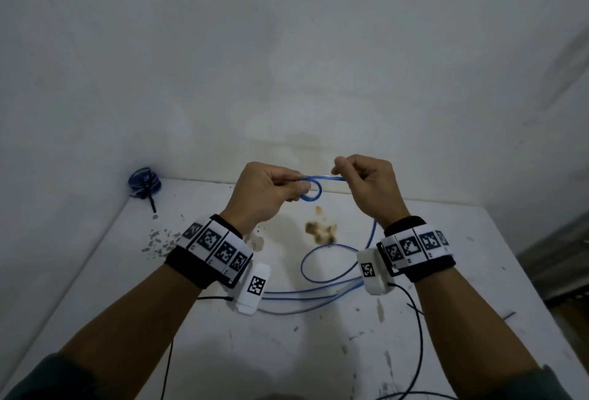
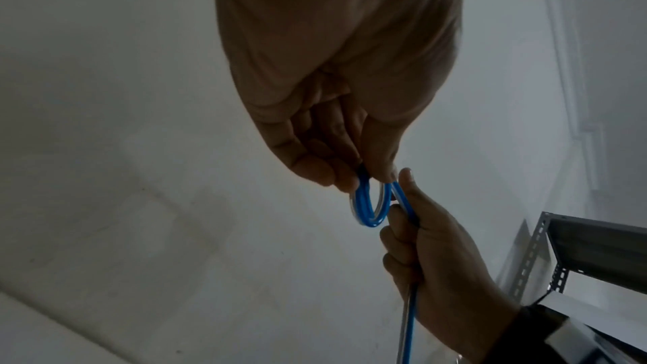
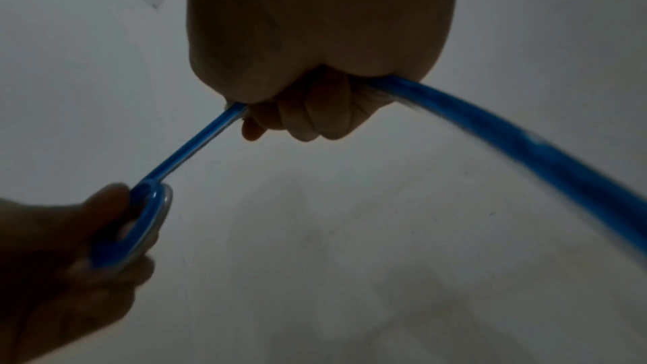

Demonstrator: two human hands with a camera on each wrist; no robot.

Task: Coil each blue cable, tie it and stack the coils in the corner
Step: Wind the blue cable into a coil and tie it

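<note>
Blue cable (image 1: 310,187) | left hand (image 1: 264,192), right hand (image 1: 366,179) pinching | no legible writing

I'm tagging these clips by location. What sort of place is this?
Probably a bare storeroom or workshop corner: a stained white table against plain walls, and slotted metal shelving beside it.

Right hand (image 3: 315,71) gripping blue cable (image 3: 196,145), small loop (image 3: 140,226) in left hand (image 3: 59,259).
</note>
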